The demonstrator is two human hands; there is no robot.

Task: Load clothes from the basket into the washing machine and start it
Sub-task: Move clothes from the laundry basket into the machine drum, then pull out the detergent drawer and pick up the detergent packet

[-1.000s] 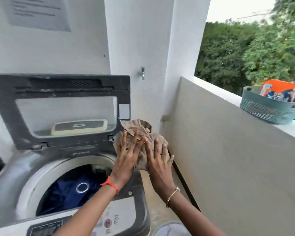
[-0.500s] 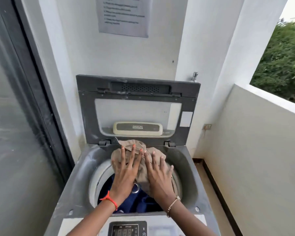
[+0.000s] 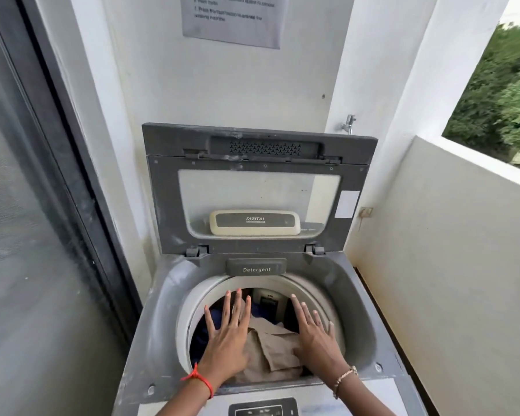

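Note:
A grey top-loading washing machine stands in front of me with its lid raised upright against the wall. Inside the drum lies a beige garment on top of dark blue clothes. My left hand hovers flat over the left of the drum opening, fingers spread, empty. My right hand is spread over the right side, also empty, its palm close to the beige garment. The control panel shows at the bottom edge. The basket is out of view.
A dark-framed glass door runs along the left. A white balcony wall closes the right side. A tap sticks out of the wall behind the lid, and a printed notice hangs above.
Both hands carried the beige garment from the right to over the drum, then let go of it. It now lies in the drum and the hands are spread apart.

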